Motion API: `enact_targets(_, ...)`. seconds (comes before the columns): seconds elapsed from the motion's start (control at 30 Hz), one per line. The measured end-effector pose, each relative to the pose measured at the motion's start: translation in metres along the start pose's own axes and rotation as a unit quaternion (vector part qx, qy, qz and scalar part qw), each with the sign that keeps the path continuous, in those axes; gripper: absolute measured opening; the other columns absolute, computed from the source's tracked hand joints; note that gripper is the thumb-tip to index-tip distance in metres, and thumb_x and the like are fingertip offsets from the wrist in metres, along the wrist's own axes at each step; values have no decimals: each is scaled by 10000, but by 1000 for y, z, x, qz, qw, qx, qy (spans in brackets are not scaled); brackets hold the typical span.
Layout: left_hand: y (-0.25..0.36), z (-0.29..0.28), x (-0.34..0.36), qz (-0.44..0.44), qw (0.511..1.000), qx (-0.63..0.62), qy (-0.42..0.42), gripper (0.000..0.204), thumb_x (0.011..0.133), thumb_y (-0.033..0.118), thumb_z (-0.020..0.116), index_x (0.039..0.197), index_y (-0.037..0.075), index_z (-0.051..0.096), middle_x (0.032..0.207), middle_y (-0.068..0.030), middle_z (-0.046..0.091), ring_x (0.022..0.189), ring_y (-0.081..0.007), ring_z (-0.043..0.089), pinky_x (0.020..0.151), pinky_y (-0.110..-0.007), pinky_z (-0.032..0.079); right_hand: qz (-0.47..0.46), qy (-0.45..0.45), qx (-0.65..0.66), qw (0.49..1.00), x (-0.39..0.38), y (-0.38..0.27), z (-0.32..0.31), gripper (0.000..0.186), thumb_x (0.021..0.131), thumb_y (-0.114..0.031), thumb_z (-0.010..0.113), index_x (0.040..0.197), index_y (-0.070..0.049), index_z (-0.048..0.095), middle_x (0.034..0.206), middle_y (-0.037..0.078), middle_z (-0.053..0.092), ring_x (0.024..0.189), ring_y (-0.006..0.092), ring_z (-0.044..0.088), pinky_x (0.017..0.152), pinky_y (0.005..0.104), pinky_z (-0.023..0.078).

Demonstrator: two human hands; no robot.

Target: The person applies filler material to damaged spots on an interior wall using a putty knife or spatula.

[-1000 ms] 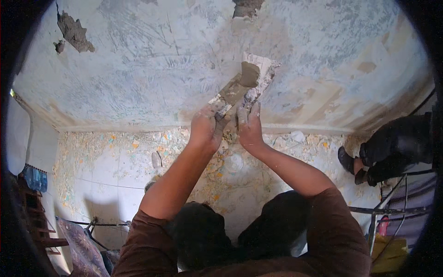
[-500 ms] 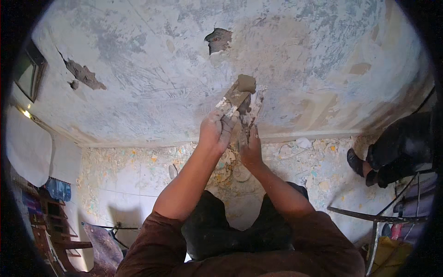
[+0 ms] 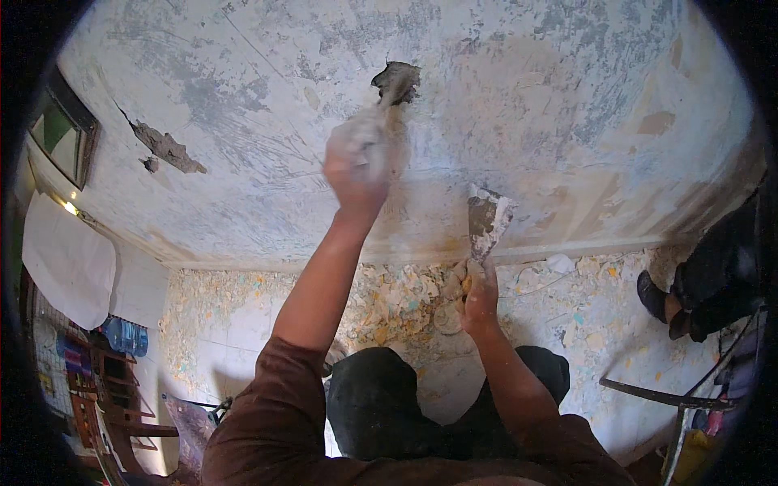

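My left hand [image 3: 356, 162], blurred by motion, is raised to the patchy grey-white wall [image 3: 551, 97], gripping a putty knife [image 3: 393, 109] whose blurred end reaches a jagged dark hole [image 3: 397, 77] in the plaster. Lower and to the right, my right hand [image 3: 478, 296] grips a wide scraper [image 3: 490, 215] caked with white crust, with some grey-brown filler on its blade. Another broken patch [image 3: 162, 146] shows bare grey material left of my left hand.
Plaster flakes [image 3: 389, 308] litter the pale floor. A person's legs [image 3: 705, 283] are at the right, beside a metal frame [image 3: 648, 393]. On the left are a framed opening [image 3: 65, 130], white sheeting [image 3: 65, 259], blue plastic containers [image 3: 126, 340] and wooden furniture [image 3: 105, 405].
My left hand has lifted the knife with filler away from the scraper up to the hole. My right hand has moved right and lower with the scraper. The view has shifted.
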State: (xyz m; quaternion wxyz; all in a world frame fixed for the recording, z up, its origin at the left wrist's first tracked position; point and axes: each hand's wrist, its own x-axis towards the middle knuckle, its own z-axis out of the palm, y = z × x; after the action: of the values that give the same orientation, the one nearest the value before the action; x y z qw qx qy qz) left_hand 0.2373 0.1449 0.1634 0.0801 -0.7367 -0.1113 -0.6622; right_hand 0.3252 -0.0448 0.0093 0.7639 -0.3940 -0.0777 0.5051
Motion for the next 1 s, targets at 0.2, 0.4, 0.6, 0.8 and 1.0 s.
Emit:
enact_targets(0.2, -22, 15, -37, 56, 977, 155, -135, 557, 637, -1, 683, 1178, 111, 612, 1238, -170, 543, 990, -346, 538, 846, -423, 428, 39, -18, -13, 999, -8, 3, -6, 103, 911, -210, 484, 987, -140, 479, 704, -10, 477, 483, 97, 410, 345, 225, 265)
enact_targets(0.4, -54, -4, -55, 104, 967, 143, -184, 602, 637, 60, 714, 1220, 150, 593, 1254, -185, 498, 972, -337, 541, 817, -412, 439, 62, -57, -24, 996, -3, 13, -4, 130, 922, -186, 462, 1043, -140, 458, 711, 1, 457, 495, 97, 404, 350, 230, 265)
enact_targets(0.6, -78, -33, -55, 187, 936, 173, -245, 612, 634, 123, 744, 1225, 164, 594, 1125, -162, 534, 933, -306, 548, 767, -402, 451, 101, -27, -21, 994, -1, 28, -13, 199, 926, -198, 471, 1112, -130, 460, 743, 4, 486, 507, 105, 424, 382, 230, 320)
enact_targets(0.8, -79, -60, -39, 211, 936, 167, -225, 471, 705, 123, 668, 1170, 190, 636, 1071, -109, 572, 919, -266, 565, 743, -364, 471, 94, -14, -24, 995, -1, 22, -8, 191, 927, -196, 463, 1099, -113, 460, 722, 5, 486, 501, 106, 427, 415, 251, 359)
enact_targets(1.0, -54, -42, -3, 235, 951, 146, -141, 484, 632, -16, 686, 1094, 130, 676, 1036, -104, 558, 872, -232, 562, 694, -320, 465, 94, -66, -25, 993, 6, 28, -13, 134, 920, -187, 461, 1033, -115, 464, 703, 1, 460, 499, 103, 413, 413, 260, 352)
